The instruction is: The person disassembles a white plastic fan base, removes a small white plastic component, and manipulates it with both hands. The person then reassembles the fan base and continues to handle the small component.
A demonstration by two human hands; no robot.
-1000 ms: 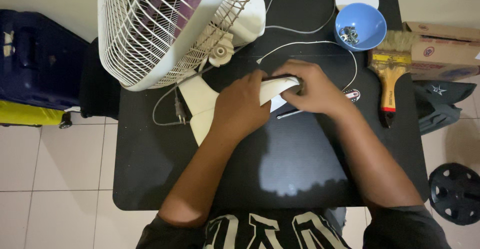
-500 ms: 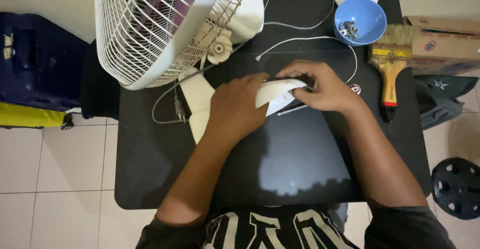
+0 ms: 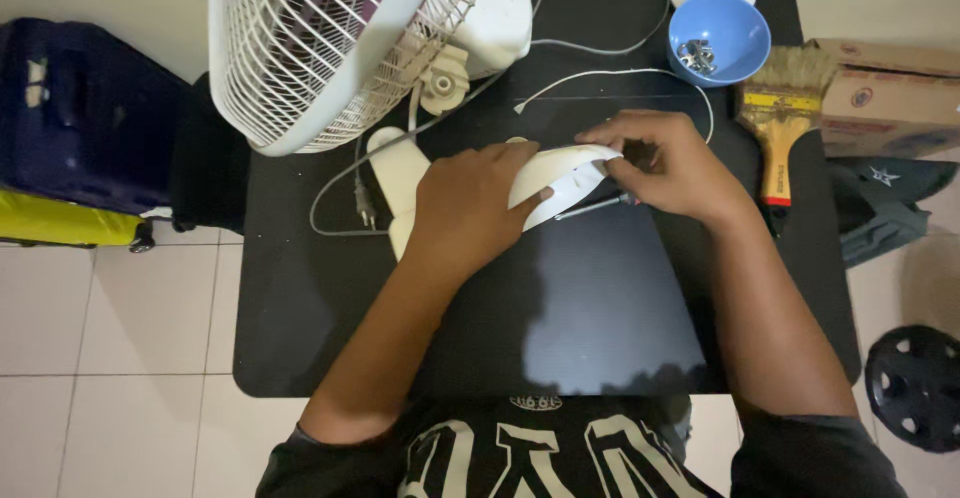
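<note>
— What is being held above the black table [image 3: 600,338]?

— A curved white plastic cover [image 3: 555,180], smooth and shell-shaped, tilted on edge just in front of the white fan base [image 3: 400,183].

— And beneath it?

— A slim screwdriver [image 3: 595,206] with a metal shaft lies flat on the table, touching the cover's lower edge, angled toward the right.

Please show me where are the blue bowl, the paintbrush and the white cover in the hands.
blue bowl [image 3: 735,20]: head view, inner wall.
paintbrush [image 3: 776,118]: head view, yellow ferrule.
white cover [image 3: 562,168]: head view, curved top.
</note>
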